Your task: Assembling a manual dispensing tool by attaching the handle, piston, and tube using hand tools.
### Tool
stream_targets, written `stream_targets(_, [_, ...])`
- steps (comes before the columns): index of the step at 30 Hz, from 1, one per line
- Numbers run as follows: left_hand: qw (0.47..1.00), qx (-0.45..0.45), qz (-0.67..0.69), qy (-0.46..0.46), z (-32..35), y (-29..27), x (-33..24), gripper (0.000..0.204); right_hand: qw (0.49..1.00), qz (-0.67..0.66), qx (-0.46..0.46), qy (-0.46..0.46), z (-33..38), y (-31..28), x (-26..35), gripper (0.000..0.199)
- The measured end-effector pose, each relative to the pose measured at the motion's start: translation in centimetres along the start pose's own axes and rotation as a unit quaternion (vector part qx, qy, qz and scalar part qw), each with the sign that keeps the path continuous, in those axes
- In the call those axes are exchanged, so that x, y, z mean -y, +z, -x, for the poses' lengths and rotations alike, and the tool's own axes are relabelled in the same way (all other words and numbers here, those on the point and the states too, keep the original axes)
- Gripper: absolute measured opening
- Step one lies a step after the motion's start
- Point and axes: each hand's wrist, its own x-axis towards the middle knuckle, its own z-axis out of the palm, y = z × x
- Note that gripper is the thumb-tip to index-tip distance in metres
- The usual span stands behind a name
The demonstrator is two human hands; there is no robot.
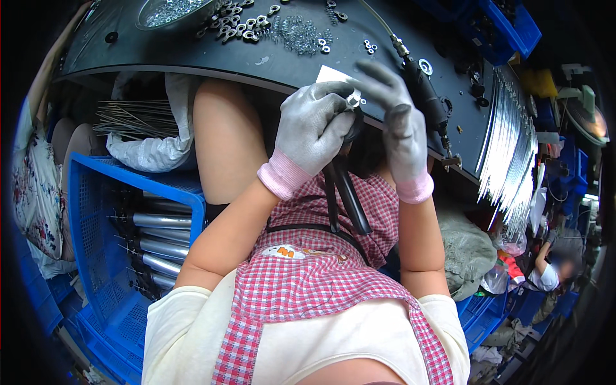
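My left hand (313, 131), in a grey-white glove with a pink cuff, is closed at the table's front edge. It grips a black tube-shaped part (350, 199) that runs down toward my lap. A small shiny metal fitting (353, 99) shows at the fingertips; how it joins the tube is hidden by the glove. My right hand (405, 141), gloved the same way, is raised just to the right with its fingers stretched out and blurred. Nothing shows in it. Behind the hands lies a white card-like piece (332, 74).
On the dark table (256, 62) lie metal ring-ended fittings (234, 24), small springs (296, 35) and a bowl (173, 14) of small parts. A black air tool (427, 96) with a hose lies right, beside long thin rods (507, 147). A blue crate (90, 212) holds metal tubes.
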Motion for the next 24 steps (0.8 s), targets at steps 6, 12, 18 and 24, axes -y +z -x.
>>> stream_targets(6, [1.0, 0.011, 0.004, -0.009, 0.1, 0.0, -0.1, 0.013, 0.993, -0.059, -0.065, 0.083, 0.9, 1.0, 0.8, 0.08])
stream_targets(12, [1.0, 0.015, 0.005, -0.005, -0.2, -0.1, -0.2, 0.016, 0.996, 0.073, 0.044, -0.012, 1.2, -0.2, 0.1, 0.07])
stream_targets(18, [1.0, 0.002, 0.01, 0.016, -0.2, 0.0, -0.2, 0.021, 0.998, 0.053, -0.016, -0.006, 1.3, 0.3, -0.6, 0.064])
stream_targets(24, [0.999, 0.027, -0.013, -0.016, 0.4, -0.3, -0.2, 0.025, 0.987, 0.11, -0.036, 0.114, -6.6, -1.8, -3.6, 0.031])
